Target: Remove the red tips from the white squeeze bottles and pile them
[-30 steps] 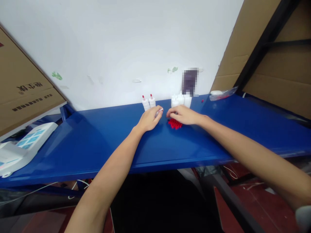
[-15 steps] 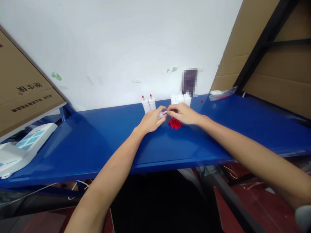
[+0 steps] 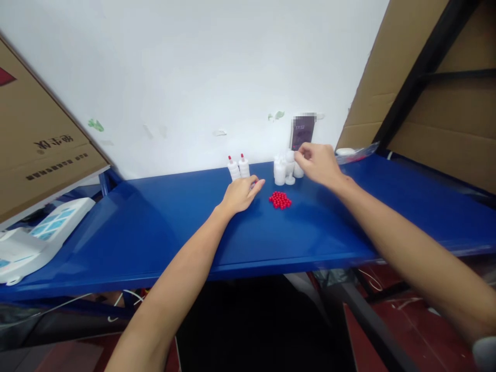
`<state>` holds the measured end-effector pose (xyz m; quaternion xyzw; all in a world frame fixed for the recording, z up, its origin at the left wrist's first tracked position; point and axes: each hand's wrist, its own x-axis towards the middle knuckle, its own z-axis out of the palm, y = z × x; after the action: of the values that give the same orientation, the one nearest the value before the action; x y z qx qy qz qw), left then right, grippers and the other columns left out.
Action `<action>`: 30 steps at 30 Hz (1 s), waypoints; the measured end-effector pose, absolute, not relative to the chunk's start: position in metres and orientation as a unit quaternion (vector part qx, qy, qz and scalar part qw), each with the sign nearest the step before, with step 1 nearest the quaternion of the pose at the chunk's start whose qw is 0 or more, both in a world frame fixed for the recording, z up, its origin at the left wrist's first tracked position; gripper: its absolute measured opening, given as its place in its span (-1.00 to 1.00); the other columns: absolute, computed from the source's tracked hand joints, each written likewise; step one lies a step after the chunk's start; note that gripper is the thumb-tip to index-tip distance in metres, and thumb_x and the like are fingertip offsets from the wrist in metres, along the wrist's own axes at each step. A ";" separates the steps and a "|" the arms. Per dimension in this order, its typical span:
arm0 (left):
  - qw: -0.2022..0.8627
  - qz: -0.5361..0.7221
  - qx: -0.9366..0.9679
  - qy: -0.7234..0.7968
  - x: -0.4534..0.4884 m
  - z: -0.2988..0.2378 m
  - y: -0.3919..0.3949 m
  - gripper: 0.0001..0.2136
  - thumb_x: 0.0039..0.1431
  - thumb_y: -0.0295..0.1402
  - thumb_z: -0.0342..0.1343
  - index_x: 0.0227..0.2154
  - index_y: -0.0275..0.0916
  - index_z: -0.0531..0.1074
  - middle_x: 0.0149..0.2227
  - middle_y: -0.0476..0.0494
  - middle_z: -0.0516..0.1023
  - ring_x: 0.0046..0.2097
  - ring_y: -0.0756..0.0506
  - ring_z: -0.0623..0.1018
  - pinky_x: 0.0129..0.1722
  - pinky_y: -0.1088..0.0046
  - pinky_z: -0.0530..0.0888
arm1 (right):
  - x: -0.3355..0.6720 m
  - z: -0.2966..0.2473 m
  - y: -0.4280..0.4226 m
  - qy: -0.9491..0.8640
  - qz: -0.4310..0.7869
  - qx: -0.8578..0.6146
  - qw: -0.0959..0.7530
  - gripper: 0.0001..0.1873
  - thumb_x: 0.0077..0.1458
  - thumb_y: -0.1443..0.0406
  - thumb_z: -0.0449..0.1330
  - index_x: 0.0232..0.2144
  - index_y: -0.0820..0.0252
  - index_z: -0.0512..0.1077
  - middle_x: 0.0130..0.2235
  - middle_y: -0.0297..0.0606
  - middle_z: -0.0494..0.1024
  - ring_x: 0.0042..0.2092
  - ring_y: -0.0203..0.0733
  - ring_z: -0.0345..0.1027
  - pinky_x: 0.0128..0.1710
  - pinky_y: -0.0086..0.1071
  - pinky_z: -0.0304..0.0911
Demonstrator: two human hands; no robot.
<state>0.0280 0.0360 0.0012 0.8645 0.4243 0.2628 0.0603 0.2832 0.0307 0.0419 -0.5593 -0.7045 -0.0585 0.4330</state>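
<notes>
My left hand (image 3: 239, 196) is curled round a squeeze bottle that is mostly hidden by the fingers; a red spot shows between thumb and forefinger. Just behind it stand two white squeeze bottles (image 3: 244, 169) with red-tipped nozzles. My right hand (image 3: 321, 161) is at the group of white bottles (image 3: 279, 173), its thumb and fingertips pinched together at the upper right of the group. What lies between those fingertips is not clear. A heap of small red caps (image 3: 279, 200) rests on the table between my hands, nearer the front.
The blue table (image 3: 163, 222) runs along a white wall. A dark phone (image 3: 303, 132) leans upright behind the bottles. At the right back lies a clear plastic bag (image 3: 358, 154). A white device (image 3: 50, 227) sits at the left, near a large cardboard box (image 3: 42, 134).
My right hand has left the bottle in my left hand and moved right and up to the white bottles. My left hand has stayed nearly in place, and red now shows at its fingers.
</notes>
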 end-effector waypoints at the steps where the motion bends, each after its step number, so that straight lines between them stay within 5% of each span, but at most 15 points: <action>1: 0.055 0.260 0.861 0.434 0.028 0.002 0.036 -0.53 0.45 -0.07 -0.21 -0.37 -0.23 0.47 -0.44 -0.13 0.51 -0.38 -0.12 0.48 -0.36 0.39 0.27 | 0.289 0.041 0.034 -0.701 -0.059 -0.568 0.428 -0.74 0.13 0.23 0.09 -0.58 0.13 0.33 -0.57 -0.30 0.37 -0.46 -0.19 0.20 -0.37 -0.28 0.03; 9: 0.037 0.303 0.806 0.507 0.025 0.003 0.039 -0.58 0.38 -0.24 -0.25 -0.51 -0.22 0.39 -0.51 -0.13 0.43 -0.39 -0.14 0.47 -0.33 0.37 0.27 | 0.301 0.027 0.047 -0.744 -0.062 -0.575 0.335 -0.61 0.21 0.15 0.07 -0.63 0.13 0.31 -0.43 -0.20 0.46 -0.38 -0.16 0.23 -0.36 -0.28 0.02; 17: 0.033 0.339 0.808 0.482 0.023 0.000 0.041 -0.85 0.31 -0.36 -0.13 -0.21 -0.18 0.34 -0.39 -0.10 0.48 -0.39 -0.13 0.42 -0.32 0.33 0.32 | 0.299 0.024 0.047 -0.764 -0.027 -0.589 0.262 -0.59 0.25 0.11 0.07 -0.56 0.13 0.46 -0.50 -0.22 0.50 -0.40 -0.13 0.31 -0.38 -0.29 0.01; 24: 0.083 0.323 0.859 0.390 0.026 -0.008 0.045 -0.76 0.39 -0.18 -0.08 -0.21 -0.24 0.37 -0.26 -0.17 0.54 -0.26 -0.12 0.51 -0.21 0.35 0.40 | 0.298 0.024 0.047 -0.754 -0.037 -0.602 0.262 -0.65 0.22 0.12 0.12 -0.50 0.16 0.50 -0.43 -0.17 0.56 -0.37 -0.10 0.35 -0.39 -0.28 0.03; 30: 0.096 0.287 0.868 0.394 0.028 -0.004 0.040 -0.67 0.37 -0.11 -0.04 -0.26 -0.25 0.49 -0.37 -0.13 0.58 -0.37 -0.11 0.50 -0.30 0.36 0.38 | 0.296 0.023 0.049 -0.746 -0.029 -0.620 0.243 -0.71 0.19 0.13 0.17 -0.45 0.15 0.54 -0.40 -0.15 0.58 -0.34 -0.09 0.37 -0.36 -0.27 0.07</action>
<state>0.0285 0.0400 -0.0041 0.8679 0.3936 0.2872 0.0963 0.2964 0.0485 0.0231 -0.6198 -0.7456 -0.0290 0.2432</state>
